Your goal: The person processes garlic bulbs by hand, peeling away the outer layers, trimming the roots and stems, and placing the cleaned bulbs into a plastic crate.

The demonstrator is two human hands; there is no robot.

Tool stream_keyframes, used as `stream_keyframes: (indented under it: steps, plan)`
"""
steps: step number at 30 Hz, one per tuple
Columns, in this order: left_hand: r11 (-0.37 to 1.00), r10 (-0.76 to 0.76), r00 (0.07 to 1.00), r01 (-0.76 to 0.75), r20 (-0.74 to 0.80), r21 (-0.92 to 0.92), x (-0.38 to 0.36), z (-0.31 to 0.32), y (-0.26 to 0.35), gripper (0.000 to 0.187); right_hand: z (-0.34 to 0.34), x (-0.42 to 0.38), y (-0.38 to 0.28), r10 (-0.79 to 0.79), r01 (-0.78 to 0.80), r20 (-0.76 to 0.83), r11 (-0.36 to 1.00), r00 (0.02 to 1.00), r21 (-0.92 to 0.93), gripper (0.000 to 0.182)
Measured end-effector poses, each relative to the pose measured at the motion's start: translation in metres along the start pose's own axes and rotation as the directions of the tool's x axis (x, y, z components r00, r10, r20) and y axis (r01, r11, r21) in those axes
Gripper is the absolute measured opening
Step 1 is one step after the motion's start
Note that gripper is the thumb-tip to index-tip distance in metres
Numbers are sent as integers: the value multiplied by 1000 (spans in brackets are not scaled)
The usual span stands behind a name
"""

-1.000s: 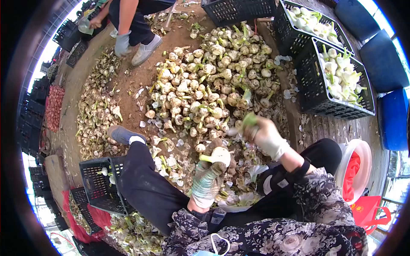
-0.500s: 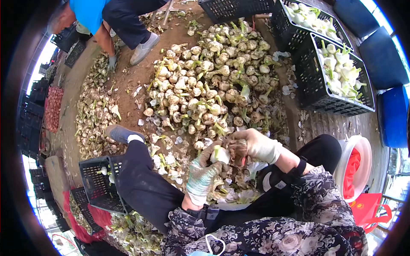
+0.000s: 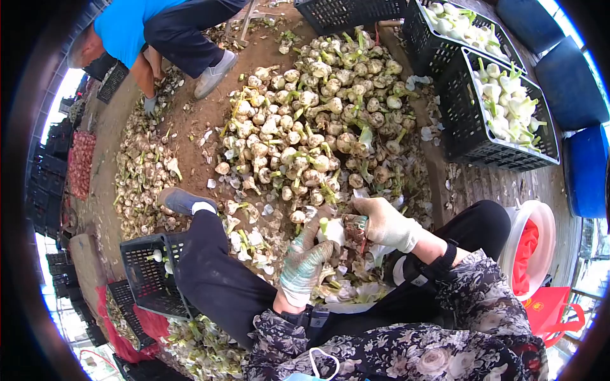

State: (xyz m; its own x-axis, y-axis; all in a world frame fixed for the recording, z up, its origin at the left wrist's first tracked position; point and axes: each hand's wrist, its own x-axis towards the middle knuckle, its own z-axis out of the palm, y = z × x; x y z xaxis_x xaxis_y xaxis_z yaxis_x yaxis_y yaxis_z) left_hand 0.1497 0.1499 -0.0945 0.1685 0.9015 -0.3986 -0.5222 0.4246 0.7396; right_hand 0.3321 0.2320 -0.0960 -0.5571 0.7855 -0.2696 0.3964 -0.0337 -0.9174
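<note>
My left hand point(image 3: 301, 265), in a knit glove with a green-striped palm, is closed round a white garlic bulb point(image 3: 333, 232) with a short green stem stub. My right hand point(image 3: 386, 223), in a pale glove, is closed against the bulb's right side. Its fingertips are dark and soiled, with a little red showing below them; what they grip is hidden. Beyond both hands spreads a big heap of unpeeled garlic point(image 3: 305, 127) with dirty skins and stems. Peeled-off skins and stem pieces point(image 3: 254, 244) lie on the ground between my legs.
Black crates of cleaned garlic point(image 3: 508, 152) stand at the right, near blue barrels point(image 3: 586, 171). A white bucket point(image 3: 545, 247) with red cloth is beside my right knee. By my left leg sits a black crate point(image 3: 143, 267) holding a few bulbs. A co-worker point(image 3: 136, 32) bends over garlic at upper left.
My hands have shifted slightly right, and more of the bulb's white side shows between them. The co-worker's gloved hand has moved a little left and down.
</note>
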Motion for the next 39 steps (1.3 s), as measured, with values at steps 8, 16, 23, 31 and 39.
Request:
stream_keyframes:
  steps: [8, 16, 23, 31, 39]
  plan:
    - [926, -6, 969, -88, -248, -366, 10, 10, -14, 23, 26, -7, -18, -137, 141, 34, 976, 990, -165, 22]
    - [874, 141, 918, -291, -370, -389, 1, 10, 6, 46, 21, 4, 12, 130, -99, 93, 955, 987, -280, 38]
    - [856, 108, 929, -268, -353, -443, 7, -10, -2, 33, 2, 7, -13, 24, -25, 145, 1000, 989, 3, 69]
    - [733, 17, 999, -38, -37, -679, 15, -18, -15, 44, 30, 2, -20, -268, 277, 86, 953, 959, -124, 56]
    - [615, -109, 937, -197, -331, -763, 22, -25, -16, 32, 30, -19, 4, 69, 307, 471, 673, 879, -672, 28]
